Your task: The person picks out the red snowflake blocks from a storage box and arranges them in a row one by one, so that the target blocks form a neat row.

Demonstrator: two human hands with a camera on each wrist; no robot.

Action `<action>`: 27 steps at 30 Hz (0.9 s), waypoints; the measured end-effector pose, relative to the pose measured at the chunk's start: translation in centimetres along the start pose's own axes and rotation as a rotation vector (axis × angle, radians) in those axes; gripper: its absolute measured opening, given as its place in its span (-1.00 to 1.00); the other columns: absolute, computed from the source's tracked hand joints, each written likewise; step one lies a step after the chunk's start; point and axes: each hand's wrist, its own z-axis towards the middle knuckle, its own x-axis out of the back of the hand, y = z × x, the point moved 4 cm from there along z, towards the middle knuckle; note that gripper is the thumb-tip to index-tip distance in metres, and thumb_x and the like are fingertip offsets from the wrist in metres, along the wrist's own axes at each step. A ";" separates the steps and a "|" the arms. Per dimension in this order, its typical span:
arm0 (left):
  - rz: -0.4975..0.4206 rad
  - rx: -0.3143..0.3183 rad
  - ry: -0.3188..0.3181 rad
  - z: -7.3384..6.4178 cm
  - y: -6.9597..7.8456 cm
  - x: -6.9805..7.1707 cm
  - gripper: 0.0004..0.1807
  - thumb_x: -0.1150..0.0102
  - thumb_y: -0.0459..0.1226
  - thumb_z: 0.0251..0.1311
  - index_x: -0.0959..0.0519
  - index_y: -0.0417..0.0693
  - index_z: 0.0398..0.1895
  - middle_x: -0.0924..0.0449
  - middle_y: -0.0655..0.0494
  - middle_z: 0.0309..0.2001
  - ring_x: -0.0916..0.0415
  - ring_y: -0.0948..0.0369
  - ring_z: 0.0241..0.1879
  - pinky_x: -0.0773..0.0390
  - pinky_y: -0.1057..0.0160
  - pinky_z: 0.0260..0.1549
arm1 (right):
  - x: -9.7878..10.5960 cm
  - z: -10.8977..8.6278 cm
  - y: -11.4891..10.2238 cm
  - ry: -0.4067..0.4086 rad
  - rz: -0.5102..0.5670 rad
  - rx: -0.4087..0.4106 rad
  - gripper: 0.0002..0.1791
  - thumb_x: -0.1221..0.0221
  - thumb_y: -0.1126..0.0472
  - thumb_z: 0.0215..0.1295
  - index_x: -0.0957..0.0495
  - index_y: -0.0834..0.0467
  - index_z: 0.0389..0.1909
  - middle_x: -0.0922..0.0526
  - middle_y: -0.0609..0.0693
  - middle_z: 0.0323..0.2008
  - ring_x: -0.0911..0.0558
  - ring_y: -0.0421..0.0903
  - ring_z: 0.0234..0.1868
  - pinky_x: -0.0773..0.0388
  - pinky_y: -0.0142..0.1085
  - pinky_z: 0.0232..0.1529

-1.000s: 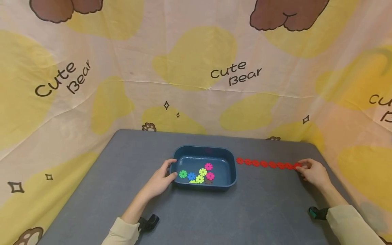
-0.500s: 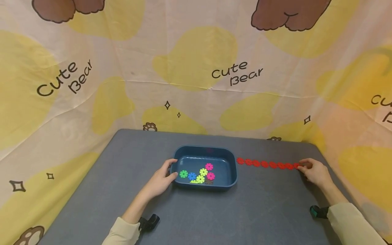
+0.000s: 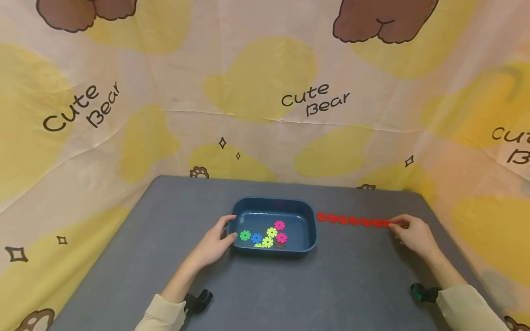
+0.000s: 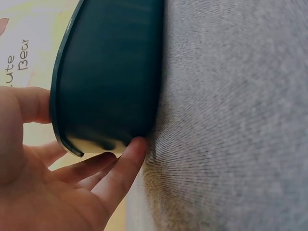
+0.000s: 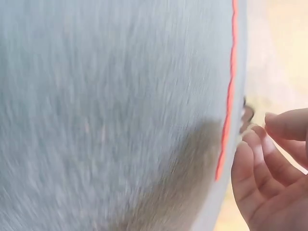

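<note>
A blue plastic tray (image 3: 299, 230) sits on the table with several notched building discs (image 3: 267, 242) in green, blue, yellow, pink and one dark colour. My left hand (image 3: 213, 243) holds its left end. In the left wrist view, fingers (image 4: 126, 168) touch the tray's outer wall. To the right of the tray, red notched discs (image 3: 354, 220) form a straight row. The right hand (image 3: 414, 234) hovers at the row's right end, thumb and fingertips close together. Its fingers (image 5: 242, 168) stand apart from the red row in the right wrist view, with nothing visible between them.
A grey table (image 3: 331, 289) carries everything. Patterned cloth (image 3: 265, 92) hangs behind it and along both sides. Black wrist-camera mounts (image 3: 198, 301) show at both sleeves.
The right hand has moved left along the red row and now covers its last discs. My left hand stays on the tray. The head view has shifted slightly.
</note>
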 end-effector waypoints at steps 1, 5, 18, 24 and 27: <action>0.002 -0.005 0.000 0.1 0.0 0.0 -0.42 -0.06 -0.21 0.47 -0.22 0.01 0.51 -0.20 -0.28 0.49 -0.20 -0.23 0.45 -0.26 -0.29 0.33 | -0.2 -0.1 -0.4 -0.005 0.007 0.003 -0.66 -0.19 0.18 0.47 -0.59 0.40 0.03 -0.71 0.15 -0.35 -0.67 -0.05 -0.43 -0.63 -0.28 -0.48; 0.003 -0.013 0.000 0.2 0.0 0.2 -0.39 -0.07 -0.20 0.47 -0.21 0.01 0.52 -0.20 -0.28 0.49 -0.25 -0.28 0.41 -0.29 -0.30 0.30 | -1.1 -0.4 -1.9 -0.018 0.017 0.011 -0.65 -0.20 0.16 0.47 -0.59 0.38 0.04 -0.72 0.15 -0.33 -0.67 -0.02 -0.42 -0.62 -0.26 -0.49; 0.053 -0.050 0.027 0.1 0.0 1.6 -0.38 -0.08 -0.13 0.50 -0.19 -0.01 0.53 -0.23 -0.22 0.49 -0.34 -0.25 0.37 -0.36 -0.30 0.25 | -4.6 -1.6 -8.0 0.063 -0.017 0.139 -0.66 -0.21 0.07 0.46 -0.63 0.25 0.04 -0.74 0.09 -0.12 -0.68 0.04 -0.19 -0.60 -0.08 -0.19; 0.114 -0.062 0.051 -1.0 -0.7 2.1 -0.34 -0.05 -0.01 0.50 -0.18 -0.03 0.54 -0.23 -0.14 0.50 -0.37 -0.15 0.37 -0.42 -0.23 0.24 | -5.9 -2.7 -9.8 0.052 -0.097 0.161 -0.56 -0.23 0.07 0.44 -0.57 0.31 0.16 -0.66 0.21 0.04 -0.65 0.18 -0.04 -0.58 0.14 -0.04; 0.154 -0.053 0.073 -1.7 -1.0 2.4 -0.28 -0.03 0.09 0.48 -0.19 -0.03 0.55 -0.24 -0.14 0.49 -0.38 -0.14 0.36 -0.44 -0.20 0.23 | -6.7 -2.9 -10.2 0.033 -0.152 0.174 -0.48 -0.21 0.01 0.45 -0.53 0.31 0.23 -0.59 0.28 0.15 -0.55 0.30 0.14 -0.48 0.27 0.06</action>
